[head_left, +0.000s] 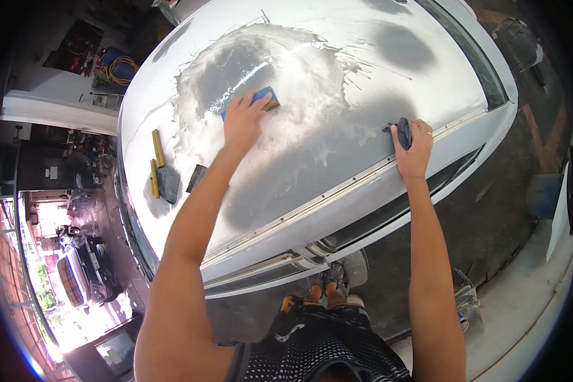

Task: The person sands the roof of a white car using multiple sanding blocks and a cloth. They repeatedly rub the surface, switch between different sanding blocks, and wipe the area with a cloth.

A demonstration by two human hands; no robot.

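Note:
A white car roof [426,95] fills the upper part of the head view, with wet, dull grey sanded patches across it. My left hand [242,121] presses a blue sanding block [265,99] flat on the wet patch near the roof's middle. My right hand [414,148] rests on the roof's near edge by the trim strip, fingers closed on a dark grey cloth [401,132].
Two yellow-edged blocks [157,148] and dark sandpaper sheets [169,183] lie on the roof to the left. A parked car [83,274] stands in the bright opening at lower left. Hoses and clutter [118,69] sit at upper left. My feet [325,293] are beside the car.

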